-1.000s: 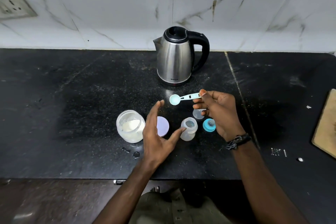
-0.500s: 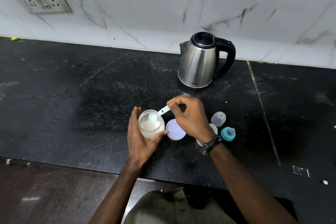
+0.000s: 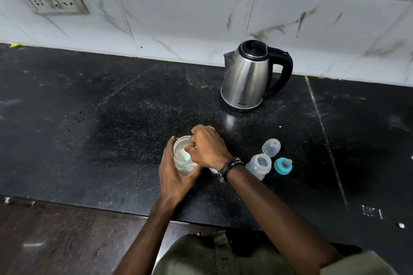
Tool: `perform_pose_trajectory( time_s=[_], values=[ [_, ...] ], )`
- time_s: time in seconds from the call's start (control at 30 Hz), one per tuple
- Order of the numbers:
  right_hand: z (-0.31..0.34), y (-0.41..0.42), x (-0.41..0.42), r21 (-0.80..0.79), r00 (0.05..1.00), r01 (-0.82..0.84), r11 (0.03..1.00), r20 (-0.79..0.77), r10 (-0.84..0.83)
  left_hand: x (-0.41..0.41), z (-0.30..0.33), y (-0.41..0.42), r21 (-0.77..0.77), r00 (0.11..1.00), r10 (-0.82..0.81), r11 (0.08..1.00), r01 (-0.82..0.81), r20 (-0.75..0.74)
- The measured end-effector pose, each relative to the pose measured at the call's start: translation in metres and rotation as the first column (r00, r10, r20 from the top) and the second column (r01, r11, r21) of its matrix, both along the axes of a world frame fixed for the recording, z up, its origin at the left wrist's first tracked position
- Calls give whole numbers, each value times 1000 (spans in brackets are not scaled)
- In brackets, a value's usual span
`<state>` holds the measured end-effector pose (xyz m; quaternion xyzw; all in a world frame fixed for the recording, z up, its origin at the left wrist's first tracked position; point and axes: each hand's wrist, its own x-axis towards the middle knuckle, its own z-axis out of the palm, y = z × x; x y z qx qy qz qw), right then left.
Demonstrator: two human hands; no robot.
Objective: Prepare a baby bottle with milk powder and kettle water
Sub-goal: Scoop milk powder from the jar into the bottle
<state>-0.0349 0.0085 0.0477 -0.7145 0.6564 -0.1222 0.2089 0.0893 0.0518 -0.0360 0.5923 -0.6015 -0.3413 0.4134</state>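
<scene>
Just below centre of the frame, the left hand (image 3: 173, 177) wraps round the jar (image 3: 182, 158) of white powder on the black counter (image 3: 89, 129). Over its mouth the right hand (image 3: 206, 146) pinches the scoop (image 3: 186, 156), whose pale bowl dips inside. To the right stand the open bottle (image 3: 259, 165), a clear cap (image 3: 271, 147) and the teal teat (image 3: 283, 165). Upper right sits the kettle (image 3: 248, 77) by the tiled wall.

The kettle (image 3: 247, 78) bears a small brand mark, seemingly too blurred to read.
</scene>
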Motion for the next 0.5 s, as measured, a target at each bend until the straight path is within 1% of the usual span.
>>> perform_pose_trajectory(
  time_s=[0.1, 0.2, 0.27, 0.37, 0.43, 0.5],
  values=[
    [2, 1, -1, -32, 997, -29, 999, -74, 26, 0, 0, 0, 8, 1000, -6, 1000, 6, -17],
    [2, 2, -3, -59, 997, -41, 997, -63, 37, -1, -1, 2, 6, 999, -7, 1000, 7, -45],
    [0, 2, -5, -75, 999, -29, 997, -18, 28, -1, -2, 2, -10, 998, -7, 1000, 6, -65],
    [-2, 4, -11, -133, 998, -14, 991, 66, 23, -1, -4, 3, -52, 998, -10, 999, 7, -55],
    [-4, 5, -17, -179, 984, 21, 984, 178, 12, -2, -4, 4, -101, 999, -2, 995, -3, -48],
    [-4, 5, -24, -225, 953, 68, 972, 303, 3, -5, -2, 4, -184, 999, 32, 982, -40, -42]
  ],
)
